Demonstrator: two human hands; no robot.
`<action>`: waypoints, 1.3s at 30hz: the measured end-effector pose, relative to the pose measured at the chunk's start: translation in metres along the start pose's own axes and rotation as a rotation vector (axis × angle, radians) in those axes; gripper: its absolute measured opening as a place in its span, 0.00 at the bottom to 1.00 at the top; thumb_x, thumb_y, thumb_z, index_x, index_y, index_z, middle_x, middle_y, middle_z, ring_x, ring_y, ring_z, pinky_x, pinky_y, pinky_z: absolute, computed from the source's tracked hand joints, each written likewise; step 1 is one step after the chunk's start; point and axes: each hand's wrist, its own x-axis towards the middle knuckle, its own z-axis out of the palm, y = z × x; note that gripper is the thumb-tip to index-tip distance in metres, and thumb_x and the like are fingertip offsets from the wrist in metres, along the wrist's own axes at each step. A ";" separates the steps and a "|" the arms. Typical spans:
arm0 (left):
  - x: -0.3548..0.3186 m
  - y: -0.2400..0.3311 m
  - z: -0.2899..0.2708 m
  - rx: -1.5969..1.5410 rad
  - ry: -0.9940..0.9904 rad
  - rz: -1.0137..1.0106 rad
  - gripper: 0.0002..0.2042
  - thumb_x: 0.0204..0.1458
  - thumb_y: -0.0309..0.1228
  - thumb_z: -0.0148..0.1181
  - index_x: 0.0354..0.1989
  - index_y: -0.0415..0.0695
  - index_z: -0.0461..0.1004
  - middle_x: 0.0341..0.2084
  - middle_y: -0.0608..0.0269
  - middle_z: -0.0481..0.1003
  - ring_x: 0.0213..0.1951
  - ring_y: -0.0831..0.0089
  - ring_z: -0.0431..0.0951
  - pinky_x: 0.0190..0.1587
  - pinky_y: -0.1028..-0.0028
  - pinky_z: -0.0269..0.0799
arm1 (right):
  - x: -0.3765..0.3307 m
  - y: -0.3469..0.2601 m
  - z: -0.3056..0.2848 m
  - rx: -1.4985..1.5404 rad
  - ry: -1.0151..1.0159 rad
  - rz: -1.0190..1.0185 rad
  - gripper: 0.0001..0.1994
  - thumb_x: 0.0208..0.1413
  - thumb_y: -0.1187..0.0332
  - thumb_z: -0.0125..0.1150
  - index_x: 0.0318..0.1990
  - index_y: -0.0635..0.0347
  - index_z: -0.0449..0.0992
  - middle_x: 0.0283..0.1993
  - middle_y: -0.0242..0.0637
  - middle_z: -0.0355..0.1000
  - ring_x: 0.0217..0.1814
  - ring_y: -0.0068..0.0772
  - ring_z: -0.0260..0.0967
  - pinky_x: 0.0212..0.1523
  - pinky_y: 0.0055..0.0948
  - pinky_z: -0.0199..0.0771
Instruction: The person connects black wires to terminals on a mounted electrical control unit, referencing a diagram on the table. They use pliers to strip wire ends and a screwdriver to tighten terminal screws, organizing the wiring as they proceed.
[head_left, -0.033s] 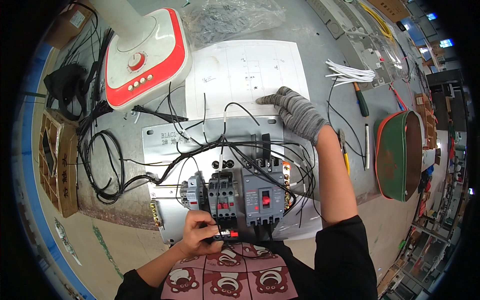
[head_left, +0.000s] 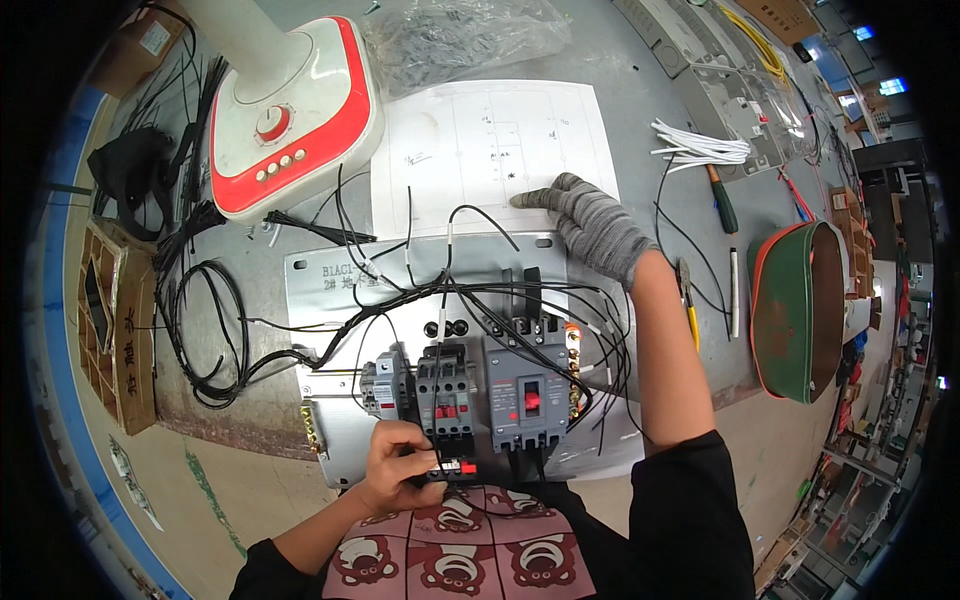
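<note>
My bare left hand (head_left: 398, 468) is closed at the near edge of a metal mounting plate (head_left: 320, 290), pinching a thin black wire (head_left: 438, 410) beside a small relay with a red tab (head_left: 463, 467). My right hand (head_left: 598, 228), in a grey knit glove, lies with fingers stretched out. Its index fingertip rests on a white paper with a drawn diagram (head_left: 440, 130). On the plate sit a grey circuit breaker (head_left: 530, 395) with a red switch, a contactor (head_left: 445, 385) and a fuse holder (head_left: 383, 385). A black wire bundle (head_left: 400, 296) with white sleeves runs across the plate.
A white and red fan base (head_left: 290, 120) stands at the far left, near a cardboard box with dividers (head_left: 125, 340). On the right are a green bin (head_left: 795, 310), a screwdriver (head_left: 720, 200), pliers (head_left: 688, 300) and white tubes (head_left: 705, 145). A plastic bag (head_left: 460, 40) lies at the back.
</note>
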 end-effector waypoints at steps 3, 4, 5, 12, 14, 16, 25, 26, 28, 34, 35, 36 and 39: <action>-0.001 -0.001 0.001 -0.010 0.011 0.001 0.21 0.44 0.30 0.69 0.46 0.46 0.69 0.39 0.55 0.62 0.37 0.67 0.67 0.35 0.73 0.69 | 0.004 -0.003 0.000 -0.001 -0.020 0.046 0.25 0.52 0.82 0.45 0.55 0.46 0.75 0.48 0.42 0.68 0.50 0.44 0.68 0.57 0.32 0.69; -0.001 -0.001 0.002 -0.008 0.013 0.002 0.21 0.44 0.30 0.69 0.46 0.46 0.69 0.39 0.55 0.62 0.37 0.67 0.67 0.35 0.73 0.69 | 0.006 -0.004 -0.001 -0.003 -0.019 0.052 0.25 0.52 0.82 0.45 0.56 0.46 0.74 0.49 0.43 0.68 0.50 0.44 0.68 0.57 0.33 0.69; -0.002 -0.001 0.002 -0.009 0.012 0.001 0.21 0.44 0.30 0.69 0.47 0.46 0.69 0.39 0.55 0.62 0.37 0.67 0.67 0.35 0.72 0.69 | 0.007 -0.005 -0.001 -0.005 -0.017 0.057 0.25 0.53 0.81 0.45 0.56 0.45 0.74 0.49 0.43 0.68 0.51 0.44 0.68 0.57 0.33 0.69; -0.001 -0.001 0.001 -0.004 -0.003 -0.006 0.21 0.44 0.30 0.68 0.47 0.45 0.68 0.39 0.55 0.62 0.37 0.67 0.66 0.35 0.72 0.69 | 0.008 -0.001 0.002 -0.054 0.020 -0.004 0.21 0.57 0.73 0.48 0.59 0.44 0.71 0.45 0.44 0.69 0.48 0.45 0.69 0.55 0.37 0.69; 0.000 -0.001 0.001 -0.001 -0.006 -0.001 0.21 0.44 0.30 0.68 0.47 0.45 0.68 0.39 0.55 0.62 0.37 0.66 0.66 0.35 0.72 0.69 | 0.007 0.000 0.001 -0.042 0.017 0.006 0.21 0.57 0.73 0.48 0.59 0.44 0.70 0.45 0.45 0.69 0.47 0.45 0.69 0.55 0.37 0.69; 0.001 0.000 0.000 0.017 -0.017 0.006 0.21 0.45 0.30 0.68 0.47 0.45 0.68 0.39 0.55 0.62 0.37 0.66 0.66 0.35 0.72 0.69 | 0.007 0.001 0.001 -0.038 0.019 0.001 0.22 0.57 0.72 0.48 0.59 0.44 0.70 0.45 0.45 0.69 0.47 0.45 0.69 0.55 0.38 0.69; 0.000 0.002 0.000 -0.007 0.015 0.004 0.21 0.43 0.30 0.69 0.47 0.44 0.70 0.40 0.53 0.64 0.38 0.61 0.69 0.38 0.67 0.70 | 0.012 0.001 0.003 0.026 -0.034 0.069 0.26 0.53 0.76 0.47 0.60 0.43 0.70 0.43 0.41 0.67 0.43 0.36 0.67 0.53 0.32 0.69; -0.002 0.002 0.002 0.068 0.039 0.028 0.20 0.43 0.29 0.68 0.46 0.43 0.71 0.40 0.52 0.65 0.38 0.60 0.70 0.39 0.67 0.71 | 0.014 0.021 0.014 0.043 0.021 -0.021 0.26 0.54 0.75 0.47 0.61 0.43 0.69 0.43 0.40 0.67 0.43 0.35 0.67 0.53 0.32 0.69; 0.008 0.004 0.001 0.059 0.053 0.048 0.21 0.43 0.28 0.67 0.47 0.42 0.71 0.39 0.53 0.66 0.38 0.61 0.71 0.36 0.69 0.71 | 0.010 0.022 0.013 0.113 0.046 -0.077 0.25 0.56 0.75 0.47 0.62 0.42 0.68 0.43 0.38 0.67 0.39 0.28 0.66 0.50 0.29 0.70; 0.010 0.010 0.006 0.008 0.095 -0.028 0.20 0.42 0.25 0.65 0.46 0.42 0.69 0.41 0.55 0.65 0.36 0.66 0.68 0.37 0.71 0.69 | 0.009 0.011 0.014 0.164 0.016 0.016 0.22 0.61 0.71 0.49 0.61 0.37 0.70 0.54 0.34 0.70 0.54 0.29 0.66 0.61 0.27 0.61; 0.011 0.014 0.004 0.026 0.091 -0.044 0.20 0.42 0.25 0.65 0.46 0.42 0.69 0.41 0.55 0.65 0.35 0.67 0.68 0.37 0.71 0.68 | 0.008 0.008 0.013 0.168 0.007 0.039 0.22 0.61 0.71 0.49 0.61 0.38 0.70 0.56 0.33 0.70 0.56 0.30 0.65 0.63 0.26 0.60; 0.013 0.018 0.003 0.045 0.086 -0.060 0.20 0.42 0.25 0.65 0.46 0.42 0.69 0.40 0.55 0.65 0.35 0.68 0.68 0.37 0.71 0.68 | 0.008 0.007 0.012 0.177 0.001 0.048 0.22 0.61 0.71 0.49 0.61 0.38 0.70 0.56 0.33 0.70 0.57 0.30 0.65 0.63 0.26 0.59; 0.012 0.028 0.004 -0.051 0.064 -0.193 0.18 0.44 0.24 0.61 0.46 0.41 0.67 0.41 0.55 0.63 0.36 0.71 0.65 0.40 0.74 0.64 | 0.010 0.010 0.011 0.172 -0.011 0.064 0.22 0.61 0.72 0.49 0.61 0.40 0.70 0.57 0.32 0.70 0.57 0.29 0.65 0.64 0.26 0.59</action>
